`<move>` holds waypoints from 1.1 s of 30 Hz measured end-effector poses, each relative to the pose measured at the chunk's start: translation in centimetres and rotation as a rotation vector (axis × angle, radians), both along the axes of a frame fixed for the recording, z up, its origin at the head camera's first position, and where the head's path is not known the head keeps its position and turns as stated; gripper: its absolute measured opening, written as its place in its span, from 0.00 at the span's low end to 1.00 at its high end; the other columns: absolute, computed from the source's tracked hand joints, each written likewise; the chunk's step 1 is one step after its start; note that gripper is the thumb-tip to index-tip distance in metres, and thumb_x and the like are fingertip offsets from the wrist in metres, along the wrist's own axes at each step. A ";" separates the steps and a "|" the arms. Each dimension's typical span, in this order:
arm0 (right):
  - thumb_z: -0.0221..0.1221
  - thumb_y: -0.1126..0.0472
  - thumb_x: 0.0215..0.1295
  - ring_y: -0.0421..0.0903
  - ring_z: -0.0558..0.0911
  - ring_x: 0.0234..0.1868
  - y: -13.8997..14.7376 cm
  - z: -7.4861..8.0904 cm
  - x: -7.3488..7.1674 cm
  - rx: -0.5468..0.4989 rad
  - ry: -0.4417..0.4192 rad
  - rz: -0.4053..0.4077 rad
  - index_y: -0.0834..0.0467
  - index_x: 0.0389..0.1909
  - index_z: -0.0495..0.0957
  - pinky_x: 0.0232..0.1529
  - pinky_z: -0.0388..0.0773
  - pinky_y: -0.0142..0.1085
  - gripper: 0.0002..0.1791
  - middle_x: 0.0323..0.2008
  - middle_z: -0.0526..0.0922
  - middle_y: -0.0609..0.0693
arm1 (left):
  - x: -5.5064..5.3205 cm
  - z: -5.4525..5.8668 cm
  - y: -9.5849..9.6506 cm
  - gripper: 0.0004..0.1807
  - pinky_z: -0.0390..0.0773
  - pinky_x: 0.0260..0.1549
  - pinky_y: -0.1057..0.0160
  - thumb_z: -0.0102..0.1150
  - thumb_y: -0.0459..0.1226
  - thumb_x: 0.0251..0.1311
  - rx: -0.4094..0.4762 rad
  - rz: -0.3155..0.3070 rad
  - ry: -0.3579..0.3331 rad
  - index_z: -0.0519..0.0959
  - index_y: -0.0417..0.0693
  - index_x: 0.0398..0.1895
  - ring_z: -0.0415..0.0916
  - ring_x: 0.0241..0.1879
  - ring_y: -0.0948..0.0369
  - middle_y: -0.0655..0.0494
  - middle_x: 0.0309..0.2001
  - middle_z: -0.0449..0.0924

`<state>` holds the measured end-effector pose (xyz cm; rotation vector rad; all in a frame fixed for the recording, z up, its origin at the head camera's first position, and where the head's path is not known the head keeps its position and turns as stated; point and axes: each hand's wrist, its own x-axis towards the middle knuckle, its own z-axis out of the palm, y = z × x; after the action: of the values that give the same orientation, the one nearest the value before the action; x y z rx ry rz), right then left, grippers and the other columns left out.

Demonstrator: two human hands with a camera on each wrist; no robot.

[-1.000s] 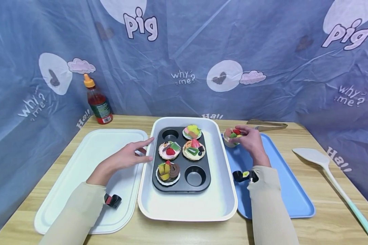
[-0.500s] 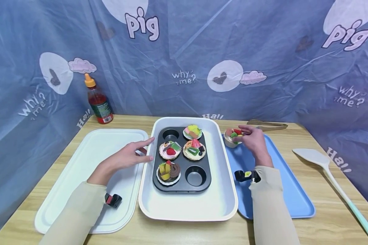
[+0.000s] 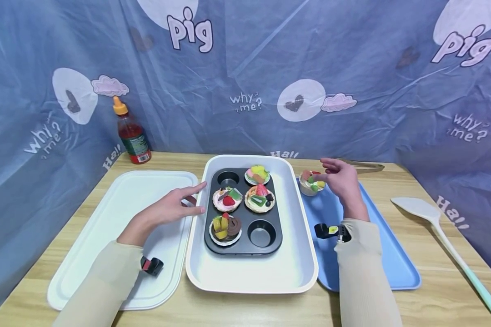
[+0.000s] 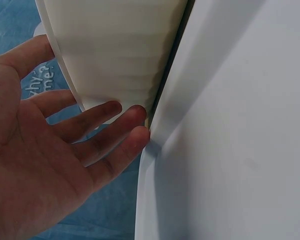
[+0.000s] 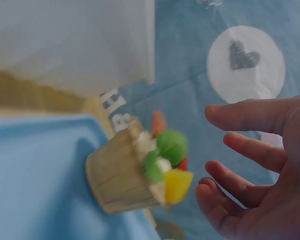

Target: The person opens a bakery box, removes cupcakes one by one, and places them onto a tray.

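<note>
In the head view a small fruit-topped cupcake point(image 3: 308, 188) stands upright on the far left corner of the blue tray point(image 3: 380, 259). My right hand point(image 3: 345, 184) hovers just right of and above it. The right wrist view shows the fingers loosely spread, with a gap between them and the cupcake's green and yellow toppings. My left hand point(image 3: 169, 206) has its fingers spread at the left wall of the deep white tray point(image 3: 249, 285); some fingertips seem to touch that wall. Inside this tray lies a dark muffin pan point(image 3: 243, 247) bearing several fruit-topped tarts point(image 3: 227, 199).
A flat white tray point(image 3: 102, 218) lies to the left beneath my left forearm. A sauce bottle point(image 3: 134, 138) stands at the back left. Tongs point(image 3: 366, 166) lie behind the blue tray, partly hidden by my right hand. A long-handled turner point(image 3: 439, 227) lies far right.
My right hand has let go of the cupcake and drawn away to the right and up. The cupcake stays on the blue tray; my left hand has not moved.
</note>
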<state>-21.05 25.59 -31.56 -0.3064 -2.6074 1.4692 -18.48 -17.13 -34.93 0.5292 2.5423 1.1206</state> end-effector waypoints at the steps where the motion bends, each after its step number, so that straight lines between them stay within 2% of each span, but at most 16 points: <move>1: 0.67 0.66 0.61 0.61 0.71 0.69 -0.1 0.3 0.1 -0.013 0.012 0.002 0.62 0.70 0.71 0.69 0.68 0.53 0.35 0.68 0.73 0.64 | 0.0 0.0 0.0 0.42 0.78 0.56 0.48 0.64 0.44 0.66 -0.002 0.003 -0.001 0.57 0.50 0.79 0.76 0.56 0.50 0.39 0.69 0.70; 4: 0.66 0.66 0.63 0.59 0.73 0.68 -0.3 1.3 0.4 -0.050 0.044 0.007 0.63 0.69 0.71 0.69 0.69 0.51 0.33 0.67 0.74 0.64 | -0.1 0.0 -0.1 0.42 0.78 0.56 0.48 0.65 0.44 0.66 -0.001 -0.004 0.006 0.57 0.49 0.79 0.76 0.55 0.50 0.39 0.68 0.70; 7: 0.66 0.61 0.65 0.56 0.75 0.66 -0.8 2.3 0.8 -0.062 0.063 0.013 0.61 0.69 0.72 0.68 0.70 0.50 0.32 0.66 0.76 0.62 | -0.2 0.0 -0.1 0.42 0.78 0.56 0.48 0.65 0.44 0.65 -0.006 -0.003 0.004 0.57 0.49 0.79 0.76 0.55 0.50 0.39 0.67 0.71; 11: 0.65 0.55 0.67 0.46 0.79 0.57 -2.1 3.5 1.3 -0.059 0.090 0.050 0.59 0.68 0.73 0.64 0.75 0.43 0.30 0.64 0.78 0.59 | -0.2 0.2 0.0 0.42 0.78 0.55 0.48 0.65 0.44 0.66 -0.011 0.001 -0.008 0.57 0.50 0.79 0.76 0.55 0.50 0.40 0.67 0.71; 13: 0.65 0.55 0.68 0.44 0.80 0.55 -2.9 3.9 1.5 -0.063 0.096 0.079 0.59 0.68 0.74 0.60 0.78 0.38 0.30 0.64 0.78 0.59 | -0.2 0.2 0.0 0.42 0.78 0.55 0.48 0.65 0.45 0.66 -0.012 0.002 -0.013 0.57 0.50 0.79 0.76 0.56 0.50 0.40 0.68 0.71; 15: 0.65 0.56 0.68 0.46 0.81 0.56 -3.8 4.2 1.5 -0.070 0.096 0.110 0.59 0.68 0.74 0.55 0.79 0.34 0.29 0.64 0.78 0.59 | -0.1 0.2 0.1 0.42 0.79 0.55 0.48 0.64 0.45 0.66 -0.010 -0.001 -0.013 0.57 0.50 0.80 0.76 0.56 0.49 0.39 0.68 0.70; 18: 0.65 0.57 0.68 0.54 0.80 0.60 -5.3 4.6 1.1 -0.092 0.062 0.149 0.59 0.69 0.73 0.50 0.78 0.34 0.29 0.65 0.77 0.59 | -0.1 0.0 0.1 0.42 0.79 0.55 0.48 0.64 0.45 0.66 -0.007 0.003 -0.013 0.57 0.50 0.80 0.76 0.56 0.49 0.39 0.68 0.70; 22: 0.65 0.57 0.68 0.56 0.80 0.62 -7.5 4.9 0.0 -0.138 0.002 0.200 0.58 0.69 0.72 0.56 0.79 0.42 0.30 0.67 0.76 0.59 | -0.2 0.0 -0.1 0.42 0.79 0.54 0.49 0.64 0.45 0.66 -0.007 0.006 -0.011 0.57 0.50 0.80 0.76 0.56 0.49 0.39 0.68 0.71; 26: 0.66 0.57 0.66 0.56 0.79 0.63 -9.6 4.9 -1.2 -0.171 -0.056 0.232 0.58 0.69 0.72 0.63 0.75 0.47 0.31 0.66 0.76 0.59 | -0.1 0.0 -0.2 0.42 0.79 0.54 0.48 0.64 0.45 0.66 -0.007 0.005 -0.011 0.56 0.49 0.80 0.76 0.56 0.49 0.39 0.68 0.70; 30: 0.67 0.56 0.65 0.57 0.78 0.65 -11.4 4.5 -2.2 -0.153 -0.091 0.237 0.57 0.68 0.73 0.66 0.72 0.49 0.31 0.66 0.77 0.59 | 0.0 0.1 -0.1 0.42 0.79 0.54 0.49 0.64 0.46 0.66 -0.006 0.000 -0.004 0.57 0.49 0.79 0.76 0.56 0.49 0.39 0.69 0.70; 33: 0.68 0.56 0.64 0.57 0.75 0.67 -12.3 3.9 -2.7 -0.129 -0.084 0.238 0.57 0.68 0.73 0.68 0.70 0.49 0.32 0.67 0.76 0.60 | -0.1 0.1 0.0 0.42 0.79 0.53 0.50 0.64 0.46 0.66 0.000 -0.011 0.004 0.57 0.49 0.79 0.76 0.55 0.49 0.39 0.68 0.70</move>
<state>-23.77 13.28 -27.62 -0.0729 -2.6980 1.7406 -18.54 -17.15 -34.84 0.5456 2.5402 1.1164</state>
